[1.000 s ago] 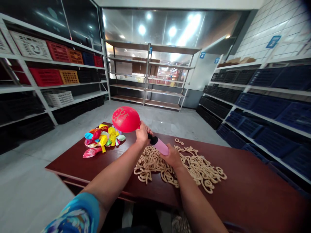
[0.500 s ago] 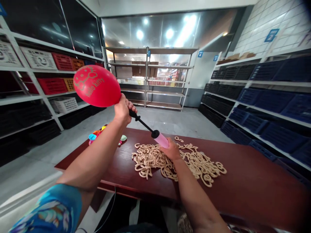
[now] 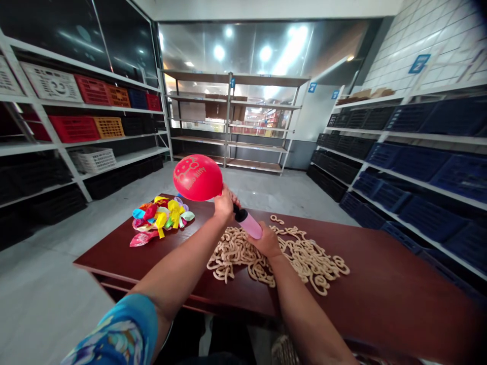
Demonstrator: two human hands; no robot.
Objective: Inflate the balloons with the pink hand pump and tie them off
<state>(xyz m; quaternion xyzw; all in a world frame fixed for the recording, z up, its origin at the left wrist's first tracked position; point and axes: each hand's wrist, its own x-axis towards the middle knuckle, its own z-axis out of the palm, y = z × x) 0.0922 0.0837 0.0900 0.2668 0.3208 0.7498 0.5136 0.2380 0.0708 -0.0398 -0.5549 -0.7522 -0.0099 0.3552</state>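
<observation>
A red inflated balloon (image 3: 198, 177) with "hello kitty" print sits over the table's far side. At its neck, my left hand (image 3: 225, 202) is closed around the balloon's mouth and the black end of a hand pump. My right hand (image 3: 266, 241) grips the pink barrel of the balloon pump (image 3: 250, 224), just above a heap of beige twisted snack-like pieces (image 3: 236, 248). The pump's rod is mostly inside the barrel, and its nozzle is hidden by my left fingers. Several limp coloured balloons (image 3: 162, 219) lie piled on the table's left part.
The dark red wooden table (image 3: 376, 284) spans the front. White shelving with crates (image 3: 78, 129) stands on the left, dark blue crates (image 3: 426, 203) line the right shelves, and a metal rack (image 3: 258, 147) stands at the back.
My left hand has come right and down toward my right hand, pushing the pump's rod into the barrel. The red balloon moved with it, and the limp balloon pile is now uncovered.
</observation>
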